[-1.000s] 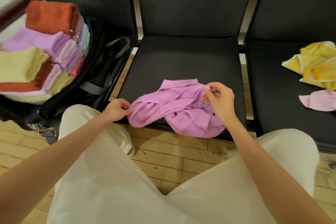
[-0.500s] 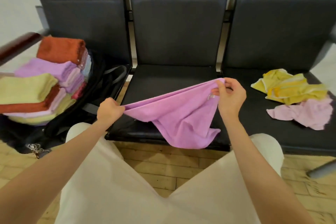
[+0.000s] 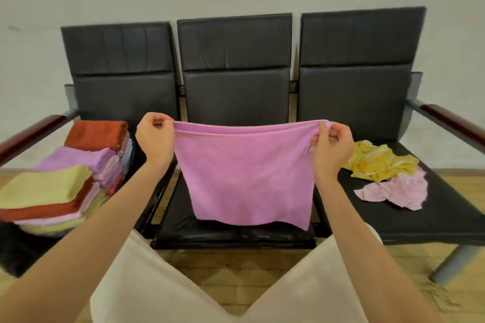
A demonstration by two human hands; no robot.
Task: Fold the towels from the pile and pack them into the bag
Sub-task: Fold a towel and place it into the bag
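Observation:
A purple towel (image 3: 245, 176) hangs flat and spread out in the air over the middle seat. My left hand (image 3: 154, 136) pinches its top left corner and my right hand (image 3: 330, 144) pinches its top right corner, beside a small label. On the left seat several folded towels (image 3: 60, 176) in orange, lilac, yellow and red are stacked in an open black bag (image 3: 23, 249). The pile on the right seat holds a crumpled yellow towel (image 3: 378, 162) and a crumpled pink towel (image 3: 396, 191).
Three black padded seats stand in a row against a pale wall; the middle seat (image 3: 231, 233) lies under the towel. Wooden armrests (image 3: 451, 123) flank both ends. My legs in light trousers (image 3: 162, 294) are in front, over a wooden floor.
The purple towel went from a crumpled heap on the middle seat to hanging spread out in the air. Both hands rose and moved apart along its top edge. My view tilted upward.

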